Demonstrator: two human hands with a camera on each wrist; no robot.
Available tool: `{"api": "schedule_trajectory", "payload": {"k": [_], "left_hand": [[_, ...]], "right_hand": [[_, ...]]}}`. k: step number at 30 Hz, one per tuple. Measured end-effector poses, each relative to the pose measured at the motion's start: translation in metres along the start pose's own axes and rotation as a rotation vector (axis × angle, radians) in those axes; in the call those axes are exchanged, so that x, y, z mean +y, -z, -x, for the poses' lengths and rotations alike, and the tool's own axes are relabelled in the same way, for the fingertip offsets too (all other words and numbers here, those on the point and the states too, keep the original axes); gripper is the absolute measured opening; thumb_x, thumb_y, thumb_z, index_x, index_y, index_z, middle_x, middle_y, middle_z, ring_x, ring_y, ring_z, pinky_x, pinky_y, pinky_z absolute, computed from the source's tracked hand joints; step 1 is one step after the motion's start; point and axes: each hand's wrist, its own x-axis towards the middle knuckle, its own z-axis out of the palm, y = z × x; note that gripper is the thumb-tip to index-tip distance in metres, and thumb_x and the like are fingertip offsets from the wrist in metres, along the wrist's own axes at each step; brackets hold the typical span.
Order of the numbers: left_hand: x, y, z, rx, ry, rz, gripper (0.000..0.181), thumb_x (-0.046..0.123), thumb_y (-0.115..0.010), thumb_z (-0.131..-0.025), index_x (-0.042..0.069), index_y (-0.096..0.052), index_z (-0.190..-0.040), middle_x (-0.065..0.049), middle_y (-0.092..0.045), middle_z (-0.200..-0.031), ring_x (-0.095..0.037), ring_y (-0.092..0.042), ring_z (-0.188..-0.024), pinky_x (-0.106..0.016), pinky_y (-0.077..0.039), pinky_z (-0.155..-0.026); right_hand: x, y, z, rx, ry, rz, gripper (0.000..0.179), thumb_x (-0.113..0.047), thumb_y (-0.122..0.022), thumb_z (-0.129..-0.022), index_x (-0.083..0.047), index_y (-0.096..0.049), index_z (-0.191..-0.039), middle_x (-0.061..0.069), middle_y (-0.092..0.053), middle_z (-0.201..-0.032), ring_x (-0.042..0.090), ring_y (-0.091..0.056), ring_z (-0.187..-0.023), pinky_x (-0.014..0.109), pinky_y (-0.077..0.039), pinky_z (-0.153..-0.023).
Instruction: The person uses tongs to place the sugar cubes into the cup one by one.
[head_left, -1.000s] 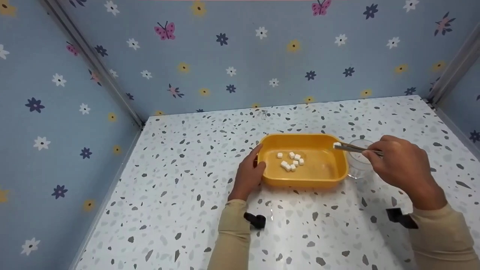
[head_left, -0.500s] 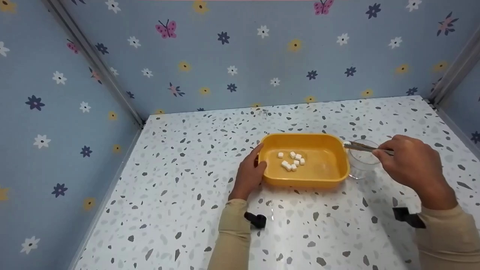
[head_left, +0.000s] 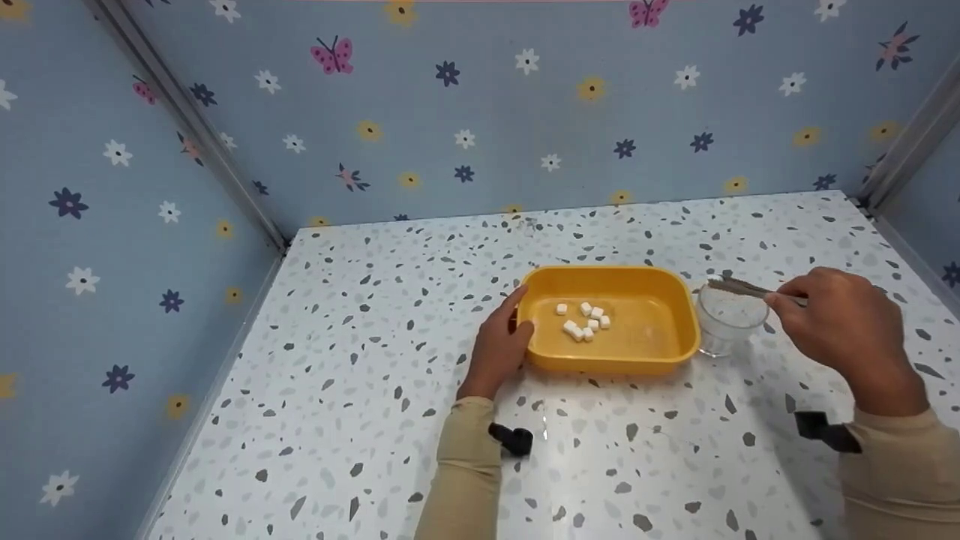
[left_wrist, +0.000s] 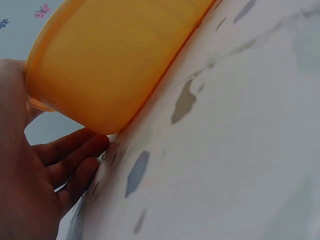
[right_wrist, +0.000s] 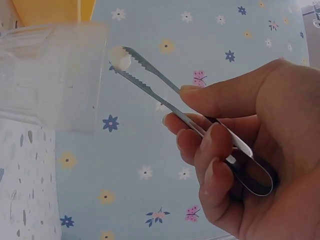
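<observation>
Though between both hands, yellow tray (head_left: pixel 641 341) in left hand (head_left: pixel 496 351) alone, right hand (head_left: pixel 846 324) around tweezers (head_left: pixel 739 287) above glass (head_left: pixel 727 324).

Glass (head_left: pixel 721 334) just beside yellow tray (head_left: pixel 646 331) — blocking its right side, left grip (head_left: pixel 496 346) blocking the left, room in front

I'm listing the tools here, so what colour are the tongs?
Silvery grey metal; the tongs show best in the right wrist view.
</observation>
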Motion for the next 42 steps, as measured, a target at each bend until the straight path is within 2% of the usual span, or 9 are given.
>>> {"api": "schedule_trajectory", "payload": {"k": [4, 10, 17, 26, 35, 42], "left_hand": [[0.000, 0.000, 0.001, -0.002, -0.002, -0.002, 0.061, 0.023, -0.054, -0.095, 0.038, -0.041, -0.153, 0.001, -0.057, -0.139, -0.014, -0.057, -0.109, -0.036, -0.047, -0.097], [-0.001, 0.001, 0.001, -0.006, 0.009, -0.002, 0.060, 0.023, -0.054, -0.096, 0.039, -0.041, -0.153, 0.001, -0.058, -0.137, -0.014, -0.057, -0.107, -0.036, -0.047, -0.095], [-0.002, 0.001, 0.001, -0.005, -0.002, 0.004, 0.060, 0.022, -0.054, -0.096, 0.038, -0.041, -0.153, 0.001, -0.058, -0.137, -0.015, -0.056, -0.107, -0.036, -0.047, -0.095], [0.002, 0.002, 0.003, -0.009, -0.002, 0.005, 0.060, 0.025, -0.053, -0.096, 0.038, -0.041, -0.153, 0.002, -0.057, -0.138, -0.014, -0.055, -0.110, -0.036, -0.044, -0.099], [0.003, 0.002, 0.003, -0.008, -0.003, -0.003, 0.060, 0.024, -0.053, -0.096, 0.039, -0.040, -0.153, 0.003, -0.054, -0.143, -0.013, -0.054, -0.114, -0.036, -0.043, -0.102], [0.003, 0.002, 0.003, -0.008, -0.005, -0.001, 0.060, 0.024, -0.053, -0.096, 0.037, -0.040, -0.153, 0.003, -0.051, -0.147, -0.013, -0.053, -0.119, -0.036, -0.040, -0.106]], "right_hand": [[0.002, -0.001, -0.002, -0.028, -0.033, 0.002, 0.027, -0.021, -0.066, -0.094, 0.004, -0.075, -0.096, 0.024, -0.065, -0.097, 0.039, -0.060, -0.077, 0.052, -0.045, -0.054], [0.006, -0.004, -0.006, -0.087, -0.073, 0.002, 0.026, -0.020, -0.064, -0.093, 0.003, -0.076, -0.095, 0.020, -0.069, -0.093, 0.032, -0.059, -0.070, 0.043, -0.041, -0.048], [0.010, -0.008, -0.009, -0.142, -0.052, -0.010, 0.027, -0.021, -0.063, -0.093, 0.001, -0.077, -0.097, 0.022, -0.071, -0.095, 0.027, -0.059, -0.065, 0.038, -0.040, -0.045], [0.013, -0.010, -0.010, -0.167, -0.044, -0.010, 0.026, -0.020, -0.063, -0.092, 0.001, -0.077, -0.098, 0.022, -0.071, -0.097, 0.027, -0.060, -0.066, 0.039, -0.040, -0.045], [0.011, -0.013, -0.009, -0.189, -0.040, -0.006, 0.026, -0.019, -0.062, -0.092, 0.003, -0.076, -0.096, 0.019, -0.071, -0.088, 0.025, -0.057, -0.061, 0.037, -0.038, -0.044], [0.008, -0.013, -0.008, -0.191, -0.044, 0.015, 0.024, -0.016, -0.064, -0.090, 0.003, -0.076, -0.095, 0.021, -0.071, -0.091, 0.026, -0.056, -0.062, 0.040, -0.040, -0.045]]}}
